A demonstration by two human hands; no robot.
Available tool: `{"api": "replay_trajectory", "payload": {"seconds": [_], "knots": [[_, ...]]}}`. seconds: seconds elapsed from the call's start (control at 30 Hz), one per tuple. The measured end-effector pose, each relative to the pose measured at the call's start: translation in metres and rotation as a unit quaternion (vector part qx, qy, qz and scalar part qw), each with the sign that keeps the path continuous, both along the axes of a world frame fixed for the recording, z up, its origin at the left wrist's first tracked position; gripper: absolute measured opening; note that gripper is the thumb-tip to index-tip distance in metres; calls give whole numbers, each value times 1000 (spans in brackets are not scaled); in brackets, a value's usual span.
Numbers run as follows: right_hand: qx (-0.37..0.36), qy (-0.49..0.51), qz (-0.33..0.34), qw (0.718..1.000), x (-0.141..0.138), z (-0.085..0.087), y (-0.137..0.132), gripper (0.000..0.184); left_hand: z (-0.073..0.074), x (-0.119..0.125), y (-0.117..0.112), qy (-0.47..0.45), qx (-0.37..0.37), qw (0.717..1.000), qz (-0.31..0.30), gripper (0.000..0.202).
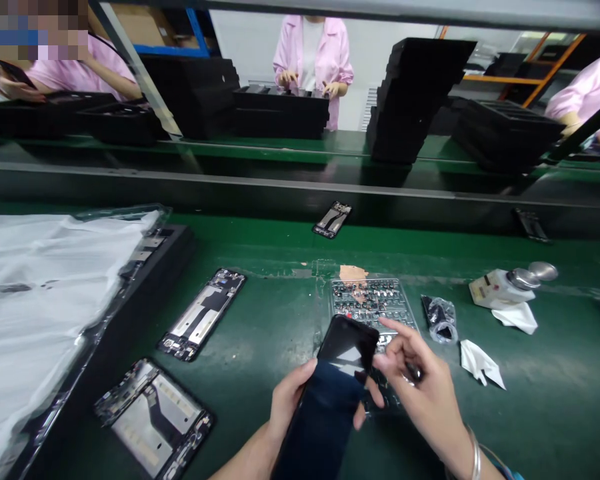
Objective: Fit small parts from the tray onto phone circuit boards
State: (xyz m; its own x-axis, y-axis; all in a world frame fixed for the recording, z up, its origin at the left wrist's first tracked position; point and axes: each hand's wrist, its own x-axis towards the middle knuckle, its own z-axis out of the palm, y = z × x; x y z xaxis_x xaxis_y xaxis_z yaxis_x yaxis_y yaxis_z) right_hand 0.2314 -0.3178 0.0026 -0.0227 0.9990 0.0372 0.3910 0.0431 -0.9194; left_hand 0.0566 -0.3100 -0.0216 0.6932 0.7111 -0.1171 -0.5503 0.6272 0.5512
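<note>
"Phone (325, 413) first: where is it?"

"Low in the middle of the view, held up over the green tabletop (260, 400), its glossy dark face towards the wearer. Pale reflections lie across the upper end."

"And the hands?"

"The left hand (289, 400) grips it, thumb along one long edge, fingertips showing past the other. The right hand (425, 380) is beside the top corner, forefinger stretched out, thumb close to the phone's edge. I can't tell whether that thumb touches. Something small and shiny shows by the curled fingers; I can't make out what, or how firmly it's held."

"What's behind the phone?"

"A clear plastic tray (409, 305) with rows of small parts (385, 291), partly hidden by the phone and the right hand."

"To the left?"

"Two phone frames with their insides exposed: a nearer one (155, 420) and a slimmer one (203, 317) beyond it. At the far left a white sheet (55, 267) covers most of a black tray (173, 248)."

"And on the right?"

"A clear plastic wrapper (443, 319), two white cloths, one (480, 363) nearer and one (517, 317) by a white bottle (495, 289) with a metal top."

"Anyone across the way?"

"A person in a pink jacket (337, 43), both hands at a black box (283, 112)."
</note>
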Motion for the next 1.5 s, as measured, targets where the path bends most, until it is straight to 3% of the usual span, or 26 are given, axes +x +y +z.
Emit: {"api": "replay_trajectory", "payload": {"seconds": [0.1,0.17,0.2,0.27,0.33,0.43,0.5,0.67,0.8,0.93,1.17,1.3,1.43,1.5], "knots": [[-4,-69,152,986,-9,-5,-10,66,4,-3,4,73,26,976,203,70],[-14,-110,235,966,-17,-13,-18,70,6,-3,7,133,53,943,300,85],[-5,-133,234,963,-20,-16,-21,65,7,-2,9,156,61,931,323,89],[2,-144,185,972,-21,-20,-20,51,8,0,11,181,65,923,334,91],[-54,-84,126,987,-14,-18,-7,45,7,2,13,182,70,924,330,90],[-165,61,25,984,5,-10,34,48,1,3,13,197,90,923,319,82],[-163,106,-63,979,20,-4,72,46,-4,1,13,217,106,915,323,73],[-113,66,-167,977,49,-1,170,26,-11,-4,17,227,111,914,318,50],[-98,-5,-226,969,71,-1,208,26,-12,-4,19,238,115,916,301,38],[-68,-99,-207,971,88,-2,187,23,-9,-3,18,229,116,922,290,34],[-62,-184,-21,981,61,-24,106,12,-1,-2,9,237,138,937,215,23],[-48,-196,-22,979,46,-31,95,9,-1,-3,10,245,143,936,206,21],[-46,-160,-25,986,34,-25,81,22,-4,0,12,246,148,933,217,23],[-61,-123,3,991,22,-20,65,31,-6,3,12,219,124,950,187,26]]}}
